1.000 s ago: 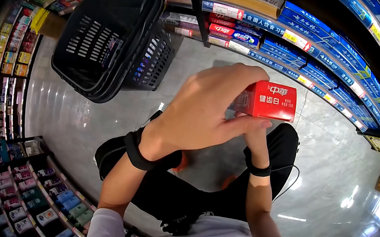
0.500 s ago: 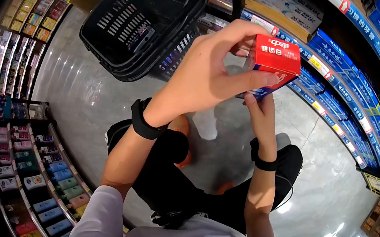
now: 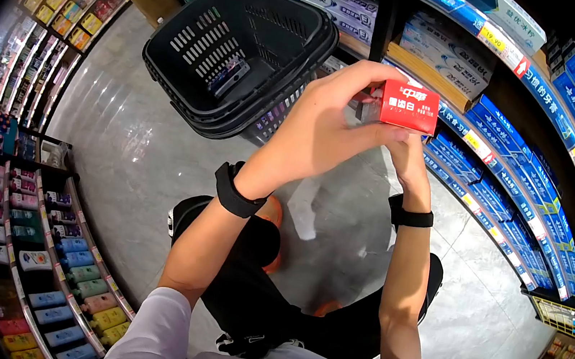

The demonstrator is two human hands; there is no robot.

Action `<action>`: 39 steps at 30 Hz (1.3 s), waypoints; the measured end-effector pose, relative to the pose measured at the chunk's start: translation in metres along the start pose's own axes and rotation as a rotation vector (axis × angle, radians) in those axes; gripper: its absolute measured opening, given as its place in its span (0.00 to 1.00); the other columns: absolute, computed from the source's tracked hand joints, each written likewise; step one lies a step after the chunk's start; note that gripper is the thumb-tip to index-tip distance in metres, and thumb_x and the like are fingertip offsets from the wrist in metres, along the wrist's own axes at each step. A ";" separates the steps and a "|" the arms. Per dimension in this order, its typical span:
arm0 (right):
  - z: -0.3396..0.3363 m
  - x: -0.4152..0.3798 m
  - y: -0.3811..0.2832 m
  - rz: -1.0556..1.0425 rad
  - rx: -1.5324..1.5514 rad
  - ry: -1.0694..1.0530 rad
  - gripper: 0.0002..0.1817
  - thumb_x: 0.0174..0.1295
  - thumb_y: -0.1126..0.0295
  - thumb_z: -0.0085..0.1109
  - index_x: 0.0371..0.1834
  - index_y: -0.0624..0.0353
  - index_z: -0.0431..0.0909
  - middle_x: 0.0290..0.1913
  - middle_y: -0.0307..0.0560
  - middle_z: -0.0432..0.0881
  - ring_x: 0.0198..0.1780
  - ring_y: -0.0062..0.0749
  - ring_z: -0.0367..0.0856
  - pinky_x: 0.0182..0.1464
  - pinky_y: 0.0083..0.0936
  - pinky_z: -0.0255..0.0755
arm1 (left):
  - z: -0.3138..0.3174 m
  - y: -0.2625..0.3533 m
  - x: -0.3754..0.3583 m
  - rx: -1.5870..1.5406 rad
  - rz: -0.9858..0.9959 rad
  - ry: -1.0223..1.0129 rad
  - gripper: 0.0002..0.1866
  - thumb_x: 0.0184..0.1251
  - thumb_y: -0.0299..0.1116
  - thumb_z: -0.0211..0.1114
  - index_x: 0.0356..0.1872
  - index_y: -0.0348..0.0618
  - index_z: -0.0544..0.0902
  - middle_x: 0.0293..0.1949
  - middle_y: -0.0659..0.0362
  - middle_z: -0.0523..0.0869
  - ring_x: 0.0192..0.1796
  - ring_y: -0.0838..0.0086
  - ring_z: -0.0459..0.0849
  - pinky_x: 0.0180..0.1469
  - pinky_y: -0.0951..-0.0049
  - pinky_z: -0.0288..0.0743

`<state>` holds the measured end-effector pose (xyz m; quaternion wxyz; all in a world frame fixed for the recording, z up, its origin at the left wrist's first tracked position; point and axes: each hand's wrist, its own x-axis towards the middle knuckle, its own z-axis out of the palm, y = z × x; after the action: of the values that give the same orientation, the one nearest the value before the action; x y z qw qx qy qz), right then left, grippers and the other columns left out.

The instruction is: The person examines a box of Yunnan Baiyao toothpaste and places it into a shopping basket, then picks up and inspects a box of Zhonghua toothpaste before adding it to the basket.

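Observation:
A red toothpaste box (image 3: pixel 410 110) with white Chinese lettering is held up in front of me, its end facing my head. My left hand (image 3: pixel 336 117) grips it from the left, thumb along the near lower edge and fingers behind the far side. Below the box, my right hand (image 3: pixel 410 159) supports it, most of its fingers hidden. A clear plastic edge shows at the box's left side. Black bands circle both wrists.
Left of my hands stands a black shopping basket (image 3: pixel 188 105) on the grey floor, with a small dark package (image 3: pixel 229 76) inside. Shelves of blue toothpaste boxes (image 3: pixel 507 136) curve along the right. Bottles (image 3: pixel 73 260) fill the rack at lower left.
The toothpaste box has turned so its end faces me more squarely, and its blue side is now hidden. My right hand has shifted further under it. The view has moved slightly.

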<state>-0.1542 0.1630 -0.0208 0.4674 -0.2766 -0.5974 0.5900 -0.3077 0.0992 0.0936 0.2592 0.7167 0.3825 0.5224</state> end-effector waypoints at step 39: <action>-0.006 -0.014 0.011 0.000 -0.039 0.120 0.27 0.52 0.72 0.66 0.57 0.64 0.69 0.50 0.44 0.77 0.52 0.25 0.75 0.54 0.24 0.69 | 0.002 0.000 0.007 0.088 0.048 -0.106 0.25 0.46 0.29 0.74 0.48 0.40 0.78 0.46 0.55 0.82 0.48 0.68 0.81 0.51 0.71 0.73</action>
<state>-0.1459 0.1549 -0.0354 0.4971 -0.3205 -0.5797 0.5605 -0.3040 0.1047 0.0970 0.2344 0.7631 0.3735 0.4726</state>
